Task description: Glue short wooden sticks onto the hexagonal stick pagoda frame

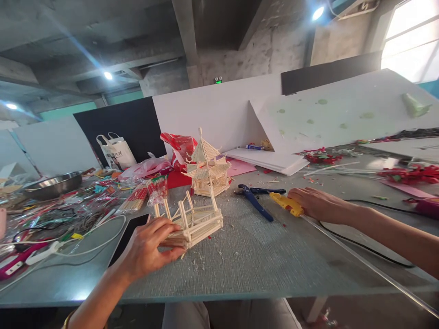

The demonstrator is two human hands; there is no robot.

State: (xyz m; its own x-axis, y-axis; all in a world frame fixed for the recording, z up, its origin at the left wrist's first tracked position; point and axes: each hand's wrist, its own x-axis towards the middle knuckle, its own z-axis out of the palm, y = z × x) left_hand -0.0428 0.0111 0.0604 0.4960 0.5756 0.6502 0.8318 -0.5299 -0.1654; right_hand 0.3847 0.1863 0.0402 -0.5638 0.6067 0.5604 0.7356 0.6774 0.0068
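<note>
My left hand point(151, 244) grips the near left edge of a small wooden-stick platform point(195, 228) with upright posts, its thumb along the front side. Over on the right, my right hand point(313, 203) is closed around a yellow hot glue gun point(286, 204), whose nozzle points left. A long clear glue stick point(370, 269) runs out of its back toward the lower right. Behind the platform stands a tiered stick pagoda point(207, 167) with a pointed roof. Dark blue pliers point(255, 201) lie between the pagoda and the glue gun.
A black phone-like slab point(128, 237) lies beside my left hand. Plastic wrappings, cables and a metal bowl point(53, 185) crowd the left. White boards point(267, 160) lie behind. Red decorations point(411, 173) and a black cord point(370, 260) are at right.
</note>
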